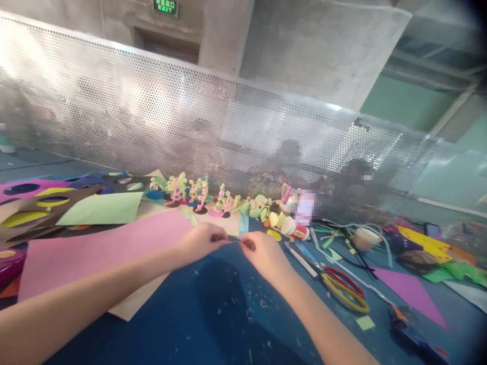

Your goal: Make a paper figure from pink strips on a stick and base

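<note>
My left hand [201, 242] and my right hand [264, 256] meet above the blue table, each closed in a pinch. Between the fingertips runs a thin pinkish strip [233, 242], which looks like paper; much of it is hidden by the fingers. Under my left forearm lies a large pink paper sheet [102, 248]. Just beyond the hands stand several small paper figures [201, 196] on round bases. To the right of my right hand are a white-handled cutter [302, 261] and scissors [344, 291] with red and yellow handles.
A red-and-white bottle [299, 231] lies behind the cutter. Cut coloured sheets [49, 203] are piled at left, with a light green sheet [102, 208]. At right are a purple sheet [411, 291] and a dark blue tool [414, 337]. A perforated metal screen [243, 116] borders the table.
</note>
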### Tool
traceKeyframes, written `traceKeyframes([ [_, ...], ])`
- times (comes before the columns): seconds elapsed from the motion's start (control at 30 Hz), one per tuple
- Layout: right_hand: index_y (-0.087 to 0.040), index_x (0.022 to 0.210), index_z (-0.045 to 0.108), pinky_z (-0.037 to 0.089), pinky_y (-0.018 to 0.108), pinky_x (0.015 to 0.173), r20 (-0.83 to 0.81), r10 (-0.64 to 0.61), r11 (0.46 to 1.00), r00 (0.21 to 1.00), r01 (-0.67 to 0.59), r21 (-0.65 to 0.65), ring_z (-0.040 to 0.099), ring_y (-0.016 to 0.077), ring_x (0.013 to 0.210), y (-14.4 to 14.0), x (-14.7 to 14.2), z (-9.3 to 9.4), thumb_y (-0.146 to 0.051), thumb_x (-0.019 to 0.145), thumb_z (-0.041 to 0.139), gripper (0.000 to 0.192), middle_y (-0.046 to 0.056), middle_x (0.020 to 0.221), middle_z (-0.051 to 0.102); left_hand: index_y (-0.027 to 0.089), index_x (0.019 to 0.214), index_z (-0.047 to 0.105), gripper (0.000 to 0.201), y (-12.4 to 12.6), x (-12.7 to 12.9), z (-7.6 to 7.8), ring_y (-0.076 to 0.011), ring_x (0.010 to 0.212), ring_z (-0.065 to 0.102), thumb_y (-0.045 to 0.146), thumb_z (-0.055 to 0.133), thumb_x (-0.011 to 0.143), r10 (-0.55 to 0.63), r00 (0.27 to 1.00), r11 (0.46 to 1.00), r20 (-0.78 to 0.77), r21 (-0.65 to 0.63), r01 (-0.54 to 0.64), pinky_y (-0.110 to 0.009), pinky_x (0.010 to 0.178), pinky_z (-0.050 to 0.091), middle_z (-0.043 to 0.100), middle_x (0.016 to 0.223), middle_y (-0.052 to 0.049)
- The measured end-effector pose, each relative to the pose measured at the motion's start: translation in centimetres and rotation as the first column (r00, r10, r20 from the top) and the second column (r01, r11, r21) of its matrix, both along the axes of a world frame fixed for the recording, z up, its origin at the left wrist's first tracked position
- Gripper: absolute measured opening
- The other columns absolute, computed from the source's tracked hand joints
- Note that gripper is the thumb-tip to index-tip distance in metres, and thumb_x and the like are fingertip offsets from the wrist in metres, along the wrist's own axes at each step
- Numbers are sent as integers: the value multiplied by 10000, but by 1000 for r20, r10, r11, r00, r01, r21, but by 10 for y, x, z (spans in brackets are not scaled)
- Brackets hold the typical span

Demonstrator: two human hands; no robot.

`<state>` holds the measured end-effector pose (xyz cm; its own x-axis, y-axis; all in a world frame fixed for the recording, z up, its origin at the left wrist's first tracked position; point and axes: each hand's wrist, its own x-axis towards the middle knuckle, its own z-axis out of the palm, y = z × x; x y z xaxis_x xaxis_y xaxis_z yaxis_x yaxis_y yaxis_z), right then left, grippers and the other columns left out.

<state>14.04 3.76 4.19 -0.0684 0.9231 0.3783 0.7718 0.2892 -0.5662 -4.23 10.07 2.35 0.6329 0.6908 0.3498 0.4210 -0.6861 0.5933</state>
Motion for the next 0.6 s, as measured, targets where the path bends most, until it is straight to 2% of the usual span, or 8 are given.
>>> traceKeyframes([
  [0.17, -204, 637, 590, 449, 281, 490, -267, -35, 988, 963, -7, -154, 588, 168, 459, 5, -1, -6, -257, 699, 580, 82, 14, 529, 638, 185, 749, 626, 211, 2, 5, -7, -124, 562, 528, 373, 531, 744, 9, 991, 984, 136, -176, 15, -221, 524, 382, 608, 632, 1],
  [0.27, -183, 661, 578, 458, 260, 435, -405, -48, 961, 913, -68, -266, 572, 144, 408, 4, -3, -4, -280, 708, 571, 108, 15, 526, 643, 181, 762, 586, 148, 1, 7, -8, -118, 558, 524, 307, 509, 750, 22, 985, 980, 170, -200, 12, -221, 531, 393, 574, 612, 13],
  [0.37, -173, 607, 584, 446, 244, 421, -478, -61, 931, 876, -122, -344, 543, 122, 396, 0, -7, 0, -227, 697, 558, 109, 2, 486, 618, 187, 781, 540, 76, -2, 9, -7, -118, 578, 537, 210, 483, 737, 40, 979, 982, 200, -191, -1, -225, 553, 410, 562, 622, 23],
  [0.5, -169, 609, 615, 421, 216, 455, -521, -67, 930, 851, -136, -342, 530, 103, 462, -4, -14, 5, -146, 640, 581, 52, -22, 524, 606, 188, 789, 499, 53, -8, 12, -4, -117, 621, 550, 185, 481, 739, 54, 953, 984, 299, -179, 1, -245, 628, 444, 560, 658, 23],
  [0.6, -165, 658, 625, 415, 209, 476, -566, -69, 934, 821, -146, -327, 527, 96, 495, -5, -19, 7, -163, 632, 605, 34, -26, 568, 602, 193, 863, 494, 129, -12, 14, -1, -123, 683, 565, 184, 505, 735, 89, 917, 979, 389, -203, -9, -259, 678, 455, 574, 730, 13],
])
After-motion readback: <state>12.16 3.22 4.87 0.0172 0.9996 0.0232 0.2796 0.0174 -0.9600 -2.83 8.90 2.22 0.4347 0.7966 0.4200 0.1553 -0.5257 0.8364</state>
